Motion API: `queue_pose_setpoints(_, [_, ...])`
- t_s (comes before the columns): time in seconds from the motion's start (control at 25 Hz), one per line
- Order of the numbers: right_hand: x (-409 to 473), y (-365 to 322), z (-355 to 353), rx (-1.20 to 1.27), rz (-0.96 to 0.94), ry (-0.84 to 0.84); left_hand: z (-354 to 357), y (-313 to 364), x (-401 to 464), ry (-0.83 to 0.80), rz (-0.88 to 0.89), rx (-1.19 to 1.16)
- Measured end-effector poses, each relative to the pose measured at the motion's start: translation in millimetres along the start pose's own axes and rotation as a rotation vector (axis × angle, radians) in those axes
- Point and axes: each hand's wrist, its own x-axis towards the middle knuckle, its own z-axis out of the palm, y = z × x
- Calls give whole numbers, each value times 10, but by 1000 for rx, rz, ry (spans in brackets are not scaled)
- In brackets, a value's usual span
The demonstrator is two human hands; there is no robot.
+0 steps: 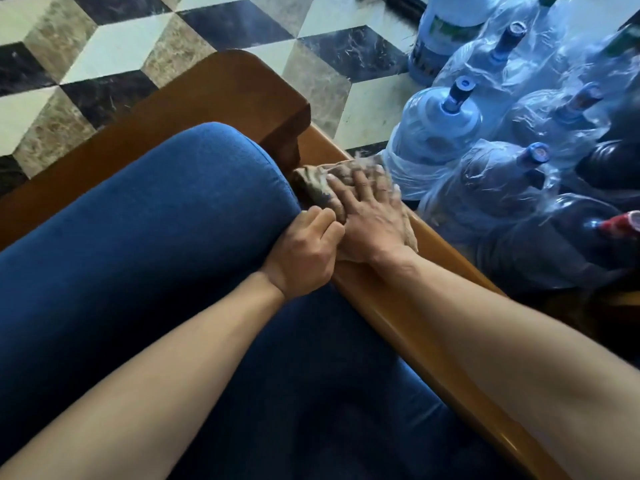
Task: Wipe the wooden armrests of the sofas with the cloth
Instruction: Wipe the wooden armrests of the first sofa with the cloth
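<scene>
In the head view, the right hand (370, 220) is lying flat with its fingers straight and spread, pressing the cloth (317, 187) onto the wooden armrest (391, 306) near the sofa's back corner. The left hand (304, 251) is resting beside it, its fingers curled against the edge of the blue cushion (156, 209), grasping nothing I can make out. Wrapped water jugs (485, 188) are standing just beyond the armrest on the patterned floor (104, 64).
</scene>
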Motion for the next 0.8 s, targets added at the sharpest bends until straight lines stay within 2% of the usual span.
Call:
queue_pose_setpoints(0.12, [-66, 212, 0, 101, 281, 116, 152, 13, 293, -77, -160, 41])
queue_pose_setpoints(0.16, [-11, 239, -28, 119, 319, 132, 213, -30, 431, -110, -258, 18])
queue_pose_setpoints(0.28, [300, 246, -83, 254, 428, 142, 387, -331, 943, -130, -704, -39])
queue_pose_setpoints(0.36, [377, 217, -60, 259, 458, 168, 510, -517, 1224, -149, -834, 61])
queue_pose_setpoints(0.44, [249, 132, 21, 189, 423, 179, 542, -693, 1417, -274, -749, 132])
queue_pose_setpoints(0.52, [-37, -58, 149, 109, 345, 174, 518, -899, 1522, -501, -560, 159])
queue_pose_setpoints(0.6, [-334, -196, 268, 80, 282, 153, 508, -1060, 1568, -634, -430, 166])
queue_pose_setpoints(0.72, [-577, -139, 358, 54, 188, 151, 640, -946, 1426, -634, -322, 286])
queue_pose_setpoints(0.8, [-554, -69, 343, 71, 197, 179, 698, -915, 1352, -608, -293, 306])
